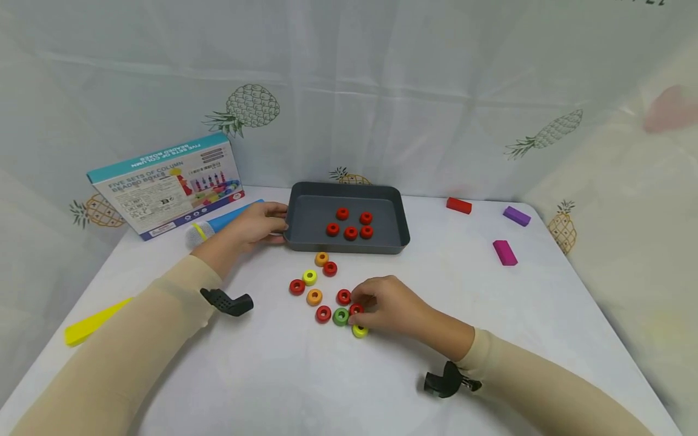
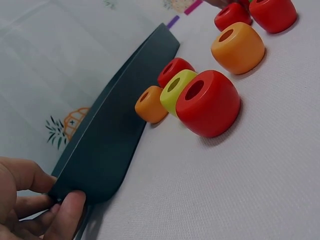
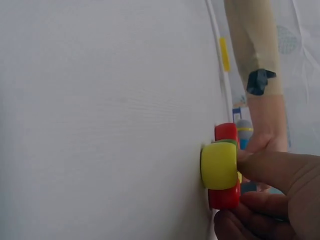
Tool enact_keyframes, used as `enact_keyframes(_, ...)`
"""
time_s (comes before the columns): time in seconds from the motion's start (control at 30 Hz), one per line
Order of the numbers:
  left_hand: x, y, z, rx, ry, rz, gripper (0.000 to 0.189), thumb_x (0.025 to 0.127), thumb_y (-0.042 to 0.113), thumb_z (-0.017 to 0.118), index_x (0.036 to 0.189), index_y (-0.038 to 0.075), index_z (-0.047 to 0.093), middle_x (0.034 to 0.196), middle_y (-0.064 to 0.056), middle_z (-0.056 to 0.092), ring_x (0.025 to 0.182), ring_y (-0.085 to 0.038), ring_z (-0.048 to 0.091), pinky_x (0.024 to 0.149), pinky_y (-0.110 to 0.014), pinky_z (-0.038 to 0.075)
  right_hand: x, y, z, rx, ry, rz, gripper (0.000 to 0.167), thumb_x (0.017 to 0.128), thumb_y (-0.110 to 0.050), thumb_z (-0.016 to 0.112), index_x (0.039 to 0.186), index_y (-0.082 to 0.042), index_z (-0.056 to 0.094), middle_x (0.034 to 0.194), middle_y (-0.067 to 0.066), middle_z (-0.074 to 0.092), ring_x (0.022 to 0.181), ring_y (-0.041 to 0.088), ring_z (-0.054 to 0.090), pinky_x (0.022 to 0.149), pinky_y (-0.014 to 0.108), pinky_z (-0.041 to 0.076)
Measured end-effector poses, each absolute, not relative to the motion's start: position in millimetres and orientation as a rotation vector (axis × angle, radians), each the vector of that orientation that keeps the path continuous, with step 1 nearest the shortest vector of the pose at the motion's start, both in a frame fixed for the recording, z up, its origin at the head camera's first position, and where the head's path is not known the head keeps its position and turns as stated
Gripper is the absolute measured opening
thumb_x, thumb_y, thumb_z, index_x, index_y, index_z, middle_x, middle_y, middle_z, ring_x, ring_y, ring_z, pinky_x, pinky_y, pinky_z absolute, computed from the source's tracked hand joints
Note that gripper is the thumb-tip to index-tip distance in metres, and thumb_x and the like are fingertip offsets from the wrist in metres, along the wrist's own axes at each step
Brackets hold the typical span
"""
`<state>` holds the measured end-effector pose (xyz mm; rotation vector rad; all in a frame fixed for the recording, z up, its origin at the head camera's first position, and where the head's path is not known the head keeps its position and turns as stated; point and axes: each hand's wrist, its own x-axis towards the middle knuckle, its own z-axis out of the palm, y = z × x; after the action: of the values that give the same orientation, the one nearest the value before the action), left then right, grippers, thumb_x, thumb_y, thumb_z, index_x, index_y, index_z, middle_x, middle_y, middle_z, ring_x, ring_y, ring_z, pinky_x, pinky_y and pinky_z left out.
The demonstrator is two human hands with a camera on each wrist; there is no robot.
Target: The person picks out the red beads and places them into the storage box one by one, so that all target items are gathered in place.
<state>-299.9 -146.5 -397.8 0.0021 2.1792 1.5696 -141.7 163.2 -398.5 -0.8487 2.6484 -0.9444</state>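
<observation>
My left hand (image 1: 259, 224) grips the left end of a dark grey tray (image 1: 308, 224), with fingers and thumb about its wall (image 2: 107, 150) in the left wrist view. Several red beads (image 1: 351, 232) lie inside the tray. In front of it is a loose group of beads: red (image 1: 297, 287), orange (image 1: 314, 297), yellow (image 1: 309, 277) and one green bead (image 1: 340, 316). At the right side of this group my right hand (image 1: 395, 306) pinches a red bead (image 1: 357, 309) between thumb and fingers. A yellow bead (image 3: 219, 166) sits close by the thumb in the right wrist view.
A toy box (image 1: 169, 184) leans at the back left, with a blue and grey microphone (image 1: 204, 230) before it. Farther left lies a yellow strip (image 1: 98, 321). Red (image 1: 459, 206), purple (image 1: 516, 216) and magenta (image 1: 505, 253) blocks lie at the back right.
</observation>
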Motion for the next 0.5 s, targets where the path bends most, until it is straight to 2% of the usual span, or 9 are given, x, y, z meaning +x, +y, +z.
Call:
enact_keyframes(0.2, -300.2, -147.3, -398.0, -0.008, 2.175, 1.578, 0.059, 0.101, 0.006, 0.057, 0.156, 0.008, 0.036, 0.155, -0.015, 0.042, 0.128, -0.032, 0.054, 0.091, -0.037, 0.06, -143.6, 160.2, -395.4, -0.785, 2.663, -0.874, 0.02, 0.081, -0.024, 0.086, 0.095, -0.015, 0.077, 0.081, -0.016, 0.069, 0.075, 0.001, 0.062, 0.071, 0.02, 0.056)
enact_keyframes(0.5, -299.7, -146.9, -399.4, 0.015, 2.175, 1.581, 0.059, 0.101, 0.005, 0.056, 0.156, 0.006, 0.036, 0.155, -0.016, 0.042, 0.128, -0.033, 0.054, 0.088, -0.034, 0.061, -144.7, 157.7, -389.1, -0.779, 2.674, -0.761, 0.019, 0.082, -0.023, 0.083, 0.098, -0.014, 0.077, 0.079, -0.014, 0.066, 0.072, 0.005, 0.06, 0.067, 0.022, 0.054)
